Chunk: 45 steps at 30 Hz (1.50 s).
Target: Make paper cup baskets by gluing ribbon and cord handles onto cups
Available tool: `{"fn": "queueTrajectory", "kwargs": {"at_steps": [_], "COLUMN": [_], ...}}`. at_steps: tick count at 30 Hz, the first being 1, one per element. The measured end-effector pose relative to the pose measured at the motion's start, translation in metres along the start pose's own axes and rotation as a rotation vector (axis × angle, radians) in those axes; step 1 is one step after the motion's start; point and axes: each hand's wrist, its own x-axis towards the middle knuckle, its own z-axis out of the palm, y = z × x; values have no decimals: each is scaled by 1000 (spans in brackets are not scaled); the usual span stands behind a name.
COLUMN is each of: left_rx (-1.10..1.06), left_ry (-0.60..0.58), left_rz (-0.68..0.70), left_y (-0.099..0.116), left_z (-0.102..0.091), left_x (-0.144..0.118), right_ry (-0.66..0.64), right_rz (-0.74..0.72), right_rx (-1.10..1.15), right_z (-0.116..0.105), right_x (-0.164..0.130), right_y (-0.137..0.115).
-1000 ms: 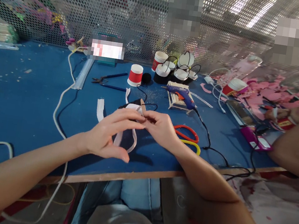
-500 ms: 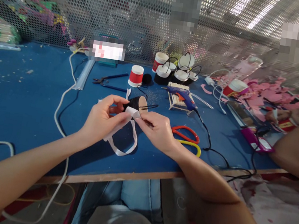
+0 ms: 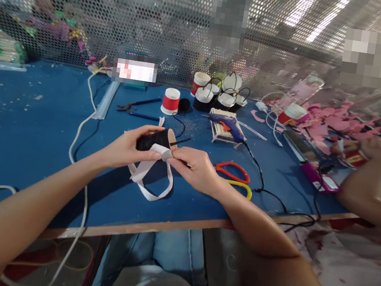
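My left hand [image 3: 125, 148] is wrapped round a black-covered paper cup [image 3: 148, 140], which lies on its side with its pale open mouth to the right. A thin black cord sticks out past the mouth. White ribbon [image 3: 171, 184] runs across the cup near its rim and hangs in a loop over the blue table. At the rim, my right hand [image 3: 196, 169] pinches the ribbon with thumb and fingers. Just beyond the cup stand an upside-down red and white paper cup [image 3: 171, 102] and a ball of black yarn [image 3: 184, 105].
A glue gun [image 3: 227, 123] rests on a small stick rack, its cord trailing right. Scissors with red and yellow handles [image 3: 233, 171] lie beside my right wrist. Behind are blue-handled pliers [image 3: 142, 102] and several black cups [image 3: 203, 100]. A co-worker's arm [image 3: 368, 176] is at right.
My left hand and the cup have shifted left, and more of the cup's black side shows. The right hand still pinches the ribbon at the rim. The view has turned slightly.
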Motion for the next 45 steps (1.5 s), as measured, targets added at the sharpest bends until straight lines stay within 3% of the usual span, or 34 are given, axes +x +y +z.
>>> {"fn": "queueTrajectory", "kwargs": {"at_steps": [2, 5, 9, 11, 13, 14, 16, 19, 26, 30, 35, 41, 45], "left_rx": [-13, 55, 89, 88, 91, 91, 88, 81, 34, -5, -61, -66, -31], "left_ry": [51, 149, 137, 136, 149, 153, 150, 141, 221, 249, 304, 340, 352], "left_rz": [-73, -113, -110, -109, -104, -103, -102, -103, -141, -146, -119, -89, -128], "left_y": [-2, -2, -1, 1, 6, 8, 14, 19, 8, -2, -8, -6, -5], "left_z": [0, 0, 2, 3, 4, 4, 4, 5, 17, 20, 17, 17, 15], "left_x": [1, 2, 3, 4, 5, 6, 8, 10, 6, 2, 1, 0, 0], "right_ry": [21, 198, 456, 364, 59, 3, -41, 3, 200, 359, 197, 176, 206], "right_rz": [75, 273, 442, 554, 770, 814, 860, 879, 914, 797, 658, 576, 504], "right_rx": [38, 13, -309, -542, -718, -725, -733, -725, -641, -383, -50, 157, 71], "right_z": [-9, -36, -87, -106, -115, -116, -112, -100, -96, -97, -88, -68, -56], "right_x": [0, 2, 6, 7, 6, 5, 3, -1, -6, -8, -8, -11, -18], "right_y": [-1, 3, 35, 62, 89, 101, 117, 126, 120, 107, 63, 15, 11]}}
